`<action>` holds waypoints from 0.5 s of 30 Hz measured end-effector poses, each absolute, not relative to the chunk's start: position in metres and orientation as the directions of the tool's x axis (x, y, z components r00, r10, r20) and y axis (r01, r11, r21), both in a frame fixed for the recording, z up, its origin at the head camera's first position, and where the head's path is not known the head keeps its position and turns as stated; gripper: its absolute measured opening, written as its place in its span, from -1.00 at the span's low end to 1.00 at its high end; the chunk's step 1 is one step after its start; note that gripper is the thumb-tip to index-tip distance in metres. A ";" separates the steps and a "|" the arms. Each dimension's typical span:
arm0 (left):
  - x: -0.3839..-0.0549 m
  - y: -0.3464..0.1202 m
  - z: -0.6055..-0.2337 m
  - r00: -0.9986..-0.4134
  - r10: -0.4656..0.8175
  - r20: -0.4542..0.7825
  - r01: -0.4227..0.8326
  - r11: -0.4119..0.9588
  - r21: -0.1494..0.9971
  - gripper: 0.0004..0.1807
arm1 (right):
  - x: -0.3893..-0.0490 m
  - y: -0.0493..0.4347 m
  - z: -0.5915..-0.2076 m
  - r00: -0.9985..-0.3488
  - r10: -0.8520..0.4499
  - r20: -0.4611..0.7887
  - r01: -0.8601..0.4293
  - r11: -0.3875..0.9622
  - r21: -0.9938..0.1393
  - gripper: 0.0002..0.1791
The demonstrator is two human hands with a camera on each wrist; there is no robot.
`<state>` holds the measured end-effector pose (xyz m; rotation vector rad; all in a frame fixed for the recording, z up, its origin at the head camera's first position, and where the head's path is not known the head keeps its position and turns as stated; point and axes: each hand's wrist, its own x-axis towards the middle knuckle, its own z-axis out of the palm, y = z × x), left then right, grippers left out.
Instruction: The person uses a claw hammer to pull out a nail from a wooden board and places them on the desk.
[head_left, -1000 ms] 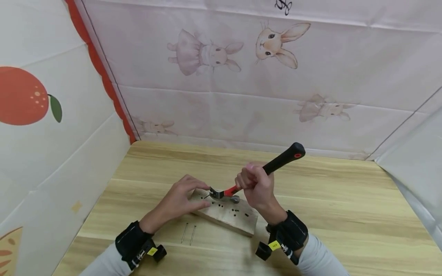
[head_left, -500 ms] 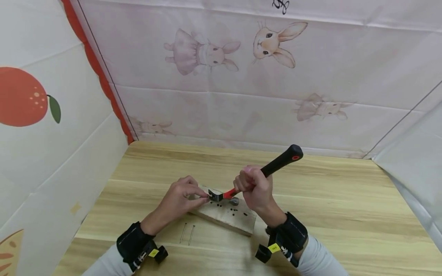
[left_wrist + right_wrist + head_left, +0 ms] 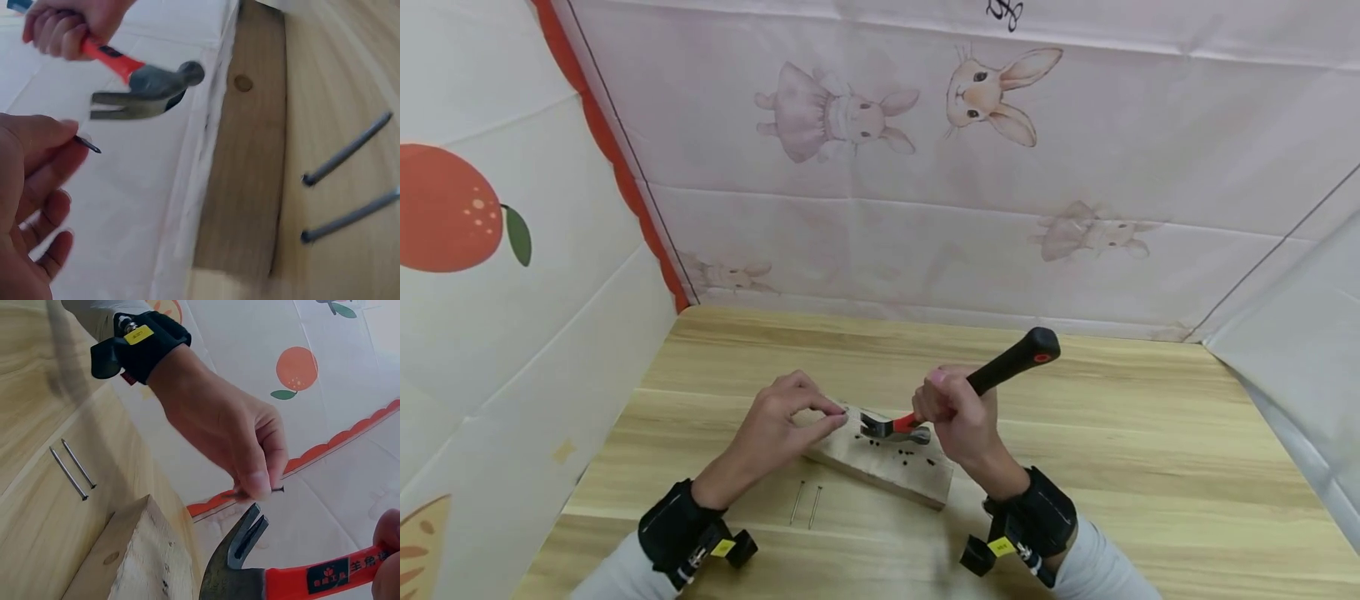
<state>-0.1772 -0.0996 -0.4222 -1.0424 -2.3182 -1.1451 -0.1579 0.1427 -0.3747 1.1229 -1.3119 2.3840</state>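
Note:
My left hand [image 3: 775,429] pinches a dark nail [image 3: 89,145] between thumb and index finger, just above the left end of a wooden board [image 3: 868,475]. In the right wrist view the nail's head [image 3: 282,489] pokes out past the fingertips, apart from the hammer's claw. My right hand [image 3: 962,417] grips a claw hammer [image 3: 1011,362] by its black and red handle. The hammer's forked claw [image 3: 115,106] points toward the left hand, over the board. Two more nails [image 3: 797,502] lie side by side on the table, in front of the board.
Several dark holes or marks dot the board's top, and a knot [image 3: 243,82] shows on its side. The light wooden table [image 3: 715,358] meets a printed cloth backdrop [image 3: 887,233] at the back and another cloth [image 3: 512,350] at the left.
My left thumb and finger came together on the nail at the hammer's claw, then drew leftward with it. The hammer tipped slightly lower, and its claw is now apart from the nail.

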 end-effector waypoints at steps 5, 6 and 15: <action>-0.175 -0.113 -0.420 -0.692 0.467 0.550 0.715 0.545 0.437 -0.94 | -0.152 0.156 -0.376 -0.695 -0.166 0.699 -0.512 -0.569 -0.644 -0.60; -0.174 -0.116 -0.421 -0.701 0.475 0.532 0.704 0.579 0.411 -0.94 | -0.151 0.159 -0.376 -0.699 -0.163 0.696 -0.513 -0.564 -0.647 -0.60; -0.146 -0.142 -0.433 -0.819 0.533 0.210 0.571 0.793 0.213 -0.76 | -0.140 0.183 -0.376 -0.743 -0.134 0.655 -0.499 -0.540 -0.677 -0.60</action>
